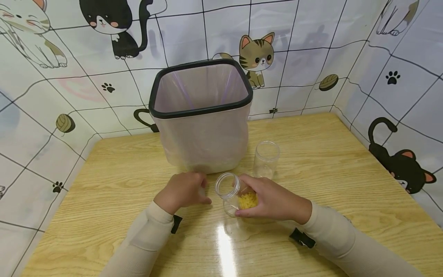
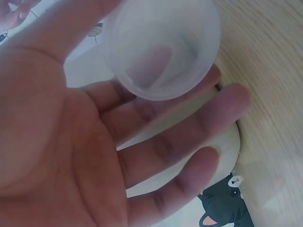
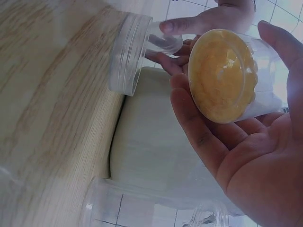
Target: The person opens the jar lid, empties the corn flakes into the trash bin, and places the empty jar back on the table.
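Note:
My right hand [image 1: 273, 198] holds a clear jar [image 3: 270, 66] round its body. Small yellow bits [image 1: 248, 201] are heaped at its bottom; the jar leans with its threaded mouth toward the left hand. My left hand [image 1: 183, 190] is just left of that mouth. It pinches a round translucent lid [image 2: 161, 52] between thumb and forefinger; the other fingers are spread below. In the head view the lid is nearly hidden by the hand. Close under the tilted jar a low clear round container [image 3: 130, 54] stands on the table, partly hidden in the head view.
A clear jar [image 1: 267, 159] stands behind the right hand. Further back is a large pale bin [image 1: 204, 138] with a black rim, near the wall. The wooden table [image 1: 304, 154] is bordered by walls with cat drawings [image 1: 257, 55] at the back and sides.

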Tool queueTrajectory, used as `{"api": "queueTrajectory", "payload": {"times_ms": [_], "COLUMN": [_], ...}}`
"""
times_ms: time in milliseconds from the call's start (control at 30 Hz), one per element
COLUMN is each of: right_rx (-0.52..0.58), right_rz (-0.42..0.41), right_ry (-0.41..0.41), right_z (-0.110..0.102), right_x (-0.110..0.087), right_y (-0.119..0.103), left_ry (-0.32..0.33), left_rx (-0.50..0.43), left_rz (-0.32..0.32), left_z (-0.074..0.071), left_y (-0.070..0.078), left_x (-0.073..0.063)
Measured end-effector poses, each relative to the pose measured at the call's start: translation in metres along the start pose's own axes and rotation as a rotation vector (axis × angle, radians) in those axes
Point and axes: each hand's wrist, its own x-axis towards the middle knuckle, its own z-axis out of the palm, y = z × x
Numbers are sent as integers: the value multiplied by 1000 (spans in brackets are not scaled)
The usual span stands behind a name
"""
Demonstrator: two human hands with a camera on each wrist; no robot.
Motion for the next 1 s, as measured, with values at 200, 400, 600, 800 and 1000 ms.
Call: {"api": "queueTrajectory", "payload": {"times_ms": [200,400,600,800,1000], "right_rx": [-5,-4,7,2,7], "right_rz": [2,5,8,-1,15], "right_ry": [-1,2,-4,0,-6], "right_z": [0,-1,-1,-1,-2], "right_x": [0,0,0,0,0], "right_y": [0,0,0,1,0], "left_ry": [80,72,28,1,-24], "left_rx": [13,55,119,122,112], "left_rz": [23,20,6,-9,-15], "left_z": [4,5,5,7,6], "left_y": [1,4,6,7,11], "left_x": [2,1,2,3,2]}}
